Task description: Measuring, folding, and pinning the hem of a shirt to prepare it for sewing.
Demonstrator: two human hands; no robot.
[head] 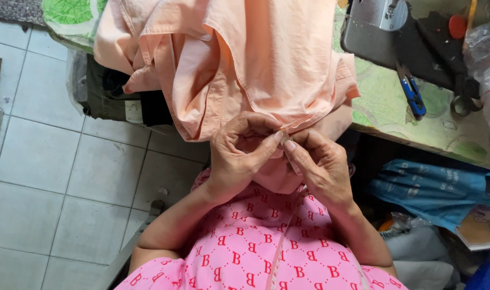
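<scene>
- Peach shirt [256, 59] hangs off the desk [395, 107] at 12 o'clock; it looks light, soft, floppy.
- Left hand [239, 156] and right hand [320, 166] fingers pinch its lower hem together, probably the best hold.

Setting is presenting as a small home tailoring workshop: a grey sewing machine [382, 24] is sitting on a green patterned table cover [387, 102], blue snips [412, 92] are lying beside it, peach fabric [245, 59] is draping over pale floor tiles [46, 161].

Peach-orange garment [256, 59], crumpled (seams showing), draped off the table edge toward the lap
</scene>
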